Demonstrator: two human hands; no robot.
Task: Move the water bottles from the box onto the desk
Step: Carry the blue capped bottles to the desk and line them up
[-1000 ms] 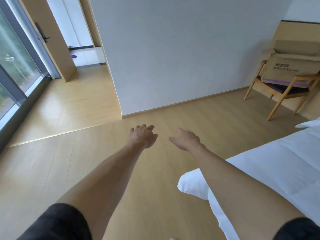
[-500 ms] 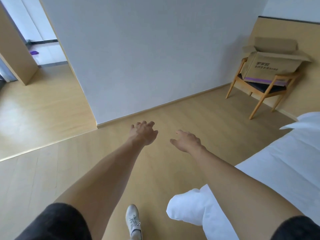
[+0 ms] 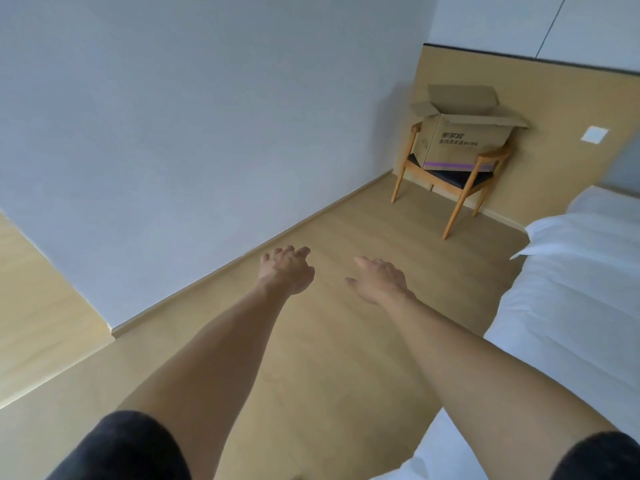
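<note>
A white bed [image 3: 571,306] fills your right side, and ahead in the corner a wooden chair [image 3: 457,188] carries the open cardboard box [image 3: 460,140], its contents hidden. Your left hand [image 3: 289,270] and right hand [image 3: 379,280] reach out over the floor, well short of it, fingers loosely spread and holding nothing.

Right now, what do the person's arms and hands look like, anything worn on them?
Both forearms are bare from the sleeves down. The left hand and right hand wear no gloves, and no rings, watch or bands show. Short black sleeves cover both upper arms at the bottom of the head view.
</note>
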